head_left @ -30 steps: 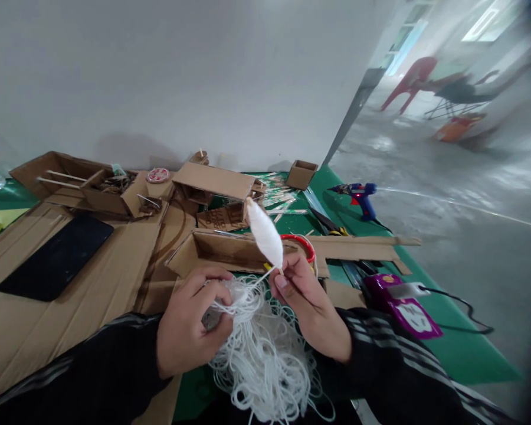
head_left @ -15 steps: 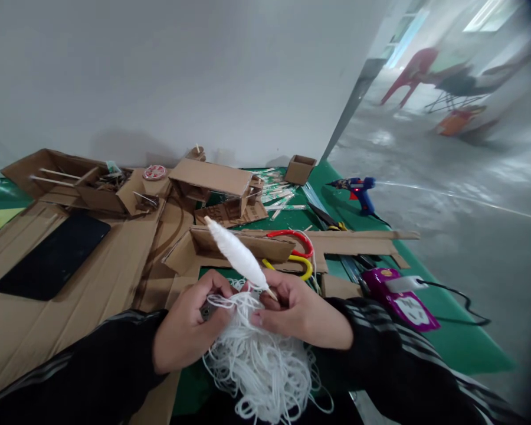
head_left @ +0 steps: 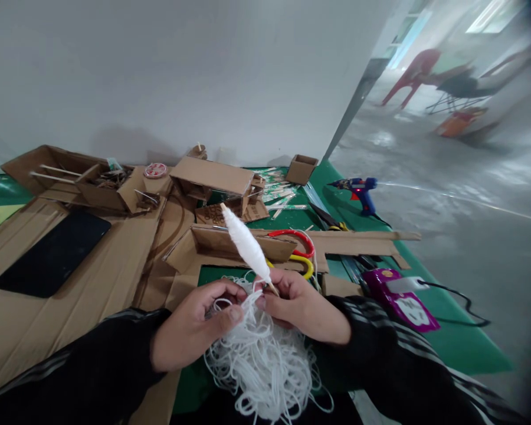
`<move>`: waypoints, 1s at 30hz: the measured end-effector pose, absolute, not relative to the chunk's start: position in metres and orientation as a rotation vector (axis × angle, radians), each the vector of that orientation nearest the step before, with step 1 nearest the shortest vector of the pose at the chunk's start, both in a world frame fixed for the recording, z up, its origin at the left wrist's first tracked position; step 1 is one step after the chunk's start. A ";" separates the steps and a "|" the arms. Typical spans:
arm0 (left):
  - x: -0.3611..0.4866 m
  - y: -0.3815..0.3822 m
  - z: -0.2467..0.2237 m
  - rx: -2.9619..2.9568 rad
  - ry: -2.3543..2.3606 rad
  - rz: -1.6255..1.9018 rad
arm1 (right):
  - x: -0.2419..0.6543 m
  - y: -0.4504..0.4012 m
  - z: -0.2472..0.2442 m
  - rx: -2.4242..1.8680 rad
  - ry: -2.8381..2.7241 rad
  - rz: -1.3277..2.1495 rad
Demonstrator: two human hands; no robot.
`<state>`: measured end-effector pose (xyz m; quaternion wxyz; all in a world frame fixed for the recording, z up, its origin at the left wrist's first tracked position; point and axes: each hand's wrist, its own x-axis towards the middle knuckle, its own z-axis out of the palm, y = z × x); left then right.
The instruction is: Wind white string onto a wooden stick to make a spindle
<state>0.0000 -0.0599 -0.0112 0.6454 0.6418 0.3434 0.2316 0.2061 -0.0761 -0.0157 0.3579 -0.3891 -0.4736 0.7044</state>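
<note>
My right hand (head_left: 298, 304) is closed around the lower end of a thin wooden stick wound with white thread (head_left: 246, 243), a spindle shape tilted up and to the left. White string also passes by its fingertips. My left hand (head_left: 201, 321) is closed on loops of white string, with thumb and forefinger curled at the strands. Below both hands hangs a large loose tangle of white string (head_left: 269, 375). Part of it lies against the dark clothing at the bottom. The fingertips of my right hand are partly hidden by string.
Behind my hands lie a cardboard tray (head_left: 221, 248) and scissors with red and yellow handles (head_left: 298, 239). A black tablet (head_left: 53, 254) rests on cardboard at left. On the right are a blue glue gun (head_left: 360, 192) and a purple power strip (head_left: 396, 298). Cardboard boxes (head_left: 216, 174) line the wall.
The wound stick has shifted right and stands a little more upright. My left hand has moved slightly down, its thumb and forefinger a bit farther from my right hand.
</note>
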 end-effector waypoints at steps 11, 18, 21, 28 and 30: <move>-0.001 -0.062 -0.016 1.443 0.767 0.556 | 0.203 -0.077 -0.021 -0.928 -1.180 1.901; -0.006 -0.059 -0.020 1.083 0.597 0.553 | 0.203 -0.077 -0.021 -0.962 -1.151 1.892; -0.006 -0.059 -0.021 1.019 0.594 0.538 | 0.204 -0.077 -0.022 -0.938 -1.122 1.894; -0.002 -0.061 -0.016 1.134 0.717 0.502 | 0.204 -0.077 -0.025 -0.876 -0.985 1.931; 0.000 -0.060 -0.014 1.255 0.766 0.484 | 0.205 -0.078 -0.024 -0.856 -0.957 1.949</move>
